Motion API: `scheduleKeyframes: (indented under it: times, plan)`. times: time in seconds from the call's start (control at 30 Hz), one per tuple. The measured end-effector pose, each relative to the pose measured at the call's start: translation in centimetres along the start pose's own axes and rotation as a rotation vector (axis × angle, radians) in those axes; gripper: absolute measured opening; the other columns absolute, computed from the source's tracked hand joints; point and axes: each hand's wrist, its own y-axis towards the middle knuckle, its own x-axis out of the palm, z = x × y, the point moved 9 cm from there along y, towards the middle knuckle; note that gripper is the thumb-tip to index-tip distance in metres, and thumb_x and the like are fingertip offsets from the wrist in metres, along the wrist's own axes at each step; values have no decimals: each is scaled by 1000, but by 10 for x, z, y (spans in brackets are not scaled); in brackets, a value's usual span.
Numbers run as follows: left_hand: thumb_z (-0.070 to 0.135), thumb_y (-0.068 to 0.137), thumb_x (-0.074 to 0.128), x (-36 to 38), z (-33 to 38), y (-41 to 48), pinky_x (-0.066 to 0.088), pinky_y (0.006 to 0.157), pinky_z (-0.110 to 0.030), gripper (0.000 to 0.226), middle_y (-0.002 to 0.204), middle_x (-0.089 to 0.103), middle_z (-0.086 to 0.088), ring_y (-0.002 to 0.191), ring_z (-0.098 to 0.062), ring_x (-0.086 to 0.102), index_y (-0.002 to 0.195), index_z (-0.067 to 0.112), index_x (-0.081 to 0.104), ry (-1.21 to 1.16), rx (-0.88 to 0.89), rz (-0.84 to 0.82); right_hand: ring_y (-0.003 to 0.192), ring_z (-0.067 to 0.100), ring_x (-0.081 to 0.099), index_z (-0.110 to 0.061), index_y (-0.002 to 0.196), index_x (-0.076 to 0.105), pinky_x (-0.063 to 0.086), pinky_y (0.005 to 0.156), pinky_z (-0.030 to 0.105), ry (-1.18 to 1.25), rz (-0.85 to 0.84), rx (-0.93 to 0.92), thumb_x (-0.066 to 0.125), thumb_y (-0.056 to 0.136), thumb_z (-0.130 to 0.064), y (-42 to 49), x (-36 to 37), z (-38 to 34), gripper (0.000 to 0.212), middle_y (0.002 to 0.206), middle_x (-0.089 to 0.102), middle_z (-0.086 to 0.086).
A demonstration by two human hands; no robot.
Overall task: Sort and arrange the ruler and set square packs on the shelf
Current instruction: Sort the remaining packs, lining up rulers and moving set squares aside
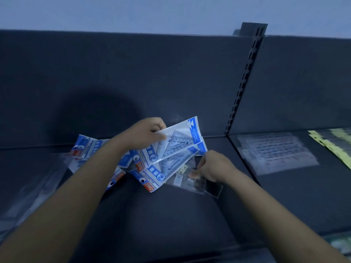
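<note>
My left hand [144,135] grips the top edge of a blue-and-white set square pack [178,141], lifted and fanned over a second pack of the same kind [163,171]. More blue-and-white packs [85,147] lie in a loose heap behind my left forearm on the dark shelf [152,215]. My right hand [212,166] pinches a clear plastic pack with a dark card end [197,184], which lies flat on the shelf just right of the fanned packs.
Blurred clear packs [28,188] lie at the shelf's left. On the neighbouring bay to the right sit a clear ruler pack [275,152] and yellow-edged packs [334,143]. A slotted upright [245,80] divides the dark back panels.
</note>
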Motion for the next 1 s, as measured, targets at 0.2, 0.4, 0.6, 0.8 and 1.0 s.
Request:
scheduleKeyframes:
  times: [0.2,0.4,0.6,0.8,1.0]
  plan:
    - [8,91,60,6,11,-1,39,69,-33,8,90,68,-20,71,-20,52,95,2,57,-57,3,-21,76,17,53,-11,83,64,39,61,24,25,-188,-8,81,71,-32,-5,9,-12,30,81,57,1]
    - [12,91,62,7,16,2,40,68,-35,6,92,68,-21,70,-22,52,94,7,59,-96,31,-29,65,17,47,-8,78,60,36,57,24,305,-238,-13,72,82,-20,-16,-18,9,17,70,53,7]
    - [8,90,64,25,46,17,55,80,-44,11,96,73,-13,86,-32,70,101,5,66,-190,115,-50,64,12,58,-13,89,69,48,60,22,237,70,-67,66,82,-6,-43,-80,69,10,77,68,7]
    - [8,90,65,86,105,39,55,81,-35,8,93,75,-6,85,-17,71,96,9,70,-182,186,-134,82,13,58,-22,95,64,42,63,17,-52,125,-30,59,86,-10,-72,-112,144,16,90,62,-4]
    - [11,91,63,170,178,64,54,78,-34,7,90,75,-4,84,-18,70,91,14,69,-117,245,-212,81,18,59,-18,89,63,44,69,25,-32,189,-61,55,86,-12,-86,-148,235,11,87,63,-1]
